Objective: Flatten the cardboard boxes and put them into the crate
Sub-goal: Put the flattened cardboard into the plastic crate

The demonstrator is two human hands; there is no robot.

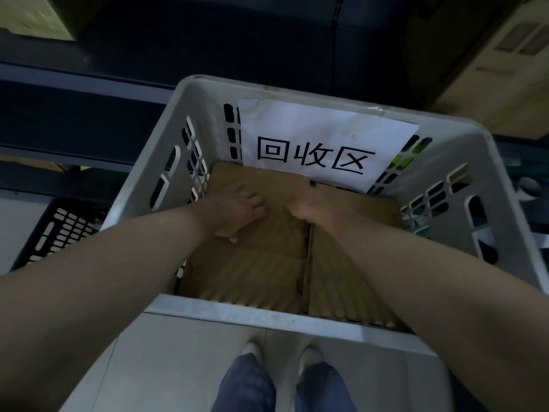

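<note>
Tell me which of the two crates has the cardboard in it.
The pale grey crate with the white paper sign: flattened cardboard lies inside it, under the left hand. The black crate at the left shows none.

We see a grey crate (267,316) of smooth matt plastic, brown cardboard (252,278) inside it ribbed and matt, a lightly creased white paper sign (320,126) on its far wall, blue denim trousers (246,385), pale smooth floor tiles (184,361)
</note>
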